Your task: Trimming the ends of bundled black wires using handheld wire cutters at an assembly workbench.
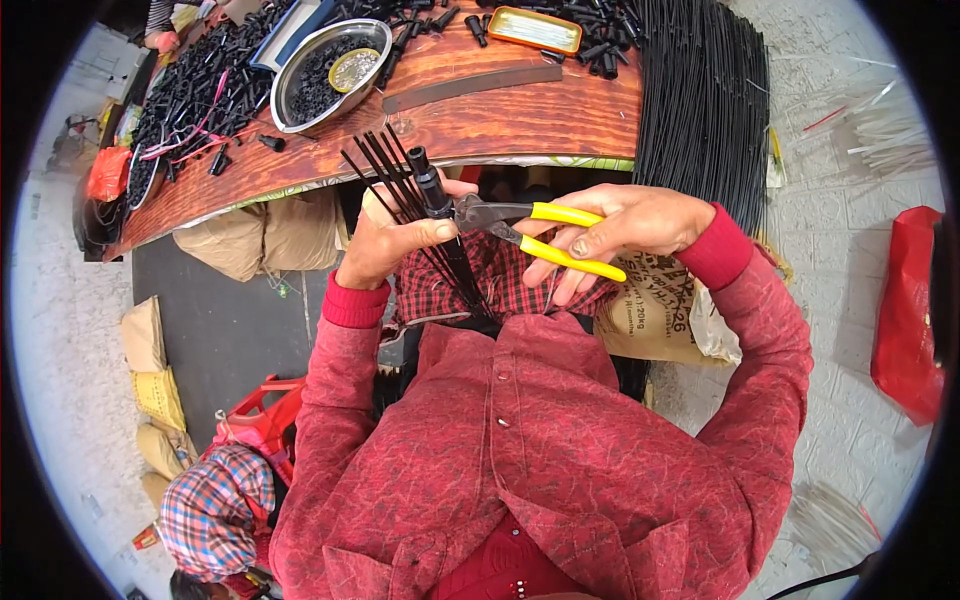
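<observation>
My left hand [375, 250] is closed around a loose bundle of thin black rods [455, 270] that fan out above my fingers. A black ribbed tube [428, 180] stands upright in the same grip, with my thumb across its lower part. My right hand [650, 222] holds pliers [570, 213] with yellow handles, which are spread apart in my fingers. The dark jaws of the pliers meet the tube's side near my left thumb. Whether the jaws bite on it I cannot tell.
Beyond my hands stands a wooden table [480, 125] with a flat metal bar [470, 88], a metal bowl [283, 112] of small black parts, an orange-rimmed tray [535, 33] and heaped black tubes [190, 105]. Long black rods [700, 120] hang at the right. Another person's plaid garment [205, 510] shows lower left.
</observation>
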`<action>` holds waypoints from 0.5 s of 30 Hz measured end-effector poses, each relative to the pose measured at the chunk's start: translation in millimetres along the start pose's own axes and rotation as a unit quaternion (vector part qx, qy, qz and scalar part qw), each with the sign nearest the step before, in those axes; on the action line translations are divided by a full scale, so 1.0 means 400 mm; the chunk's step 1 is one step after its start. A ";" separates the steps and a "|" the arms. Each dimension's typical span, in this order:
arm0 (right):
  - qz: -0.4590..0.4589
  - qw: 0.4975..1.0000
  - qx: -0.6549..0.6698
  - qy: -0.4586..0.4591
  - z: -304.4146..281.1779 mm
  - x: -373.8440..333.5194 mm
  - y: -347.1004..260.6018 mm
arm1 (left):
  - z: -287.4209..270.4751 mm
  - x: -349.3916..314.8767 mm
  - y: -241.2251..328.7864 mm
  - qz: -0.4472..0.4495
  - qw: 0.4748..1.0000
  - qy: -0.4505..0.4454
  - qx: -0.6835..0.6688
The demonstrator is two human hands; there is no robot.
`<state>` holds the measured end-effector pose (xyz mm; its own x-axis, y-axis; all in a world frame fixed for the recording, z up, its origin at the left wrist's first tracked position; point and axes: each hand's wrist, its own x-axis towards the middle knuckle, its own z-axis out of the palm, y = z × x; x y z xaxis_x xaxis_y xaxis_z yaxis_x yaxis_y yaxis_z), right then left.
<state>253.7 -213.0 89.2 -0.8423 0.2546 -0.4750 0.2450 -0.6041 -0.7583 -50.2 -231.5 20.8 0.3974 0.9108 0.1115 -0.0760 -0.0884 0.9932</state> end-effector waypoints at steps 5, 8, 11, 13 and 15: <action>-0.045 0.998 -0.015 -0.039 -0.011 0.024 0.005 | -0.010 -0.008 -0.003 -0.015 1.000 -0.015 -0.021; -0.034 0.998 0.011 -0.042 -0.008 0.030 -0.003 | -0.013 -0.015 -0.011 -0.007 1.000 -0.001 -0.023; -0.024 0.999 0.004 -0.026 -0.016 0.016 -0.001 | 0.000 -0.002 -0.013 -0.013 0.999 0.006 -0.042; -0.014 1.000 -0.013 -0.017 -0.019 0.020 0.002 | -0.006 -0.004 -0.018 -0.009 0.999 0.002 -0.045; -0.019 1.000 0.002 -0.016 -0.011 0.025 0.012 | -0.002 -0.006 -0.018 -0.011 0.998 0.012 -0.058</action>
<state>248.6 -209.9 78.6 -0.8664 0.2533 -0.4304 0.2096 -0.5978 -0.7737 -51.4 -232.9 13.1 0.3783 0.9216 0.0872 -0.1726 -0.0223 0.9847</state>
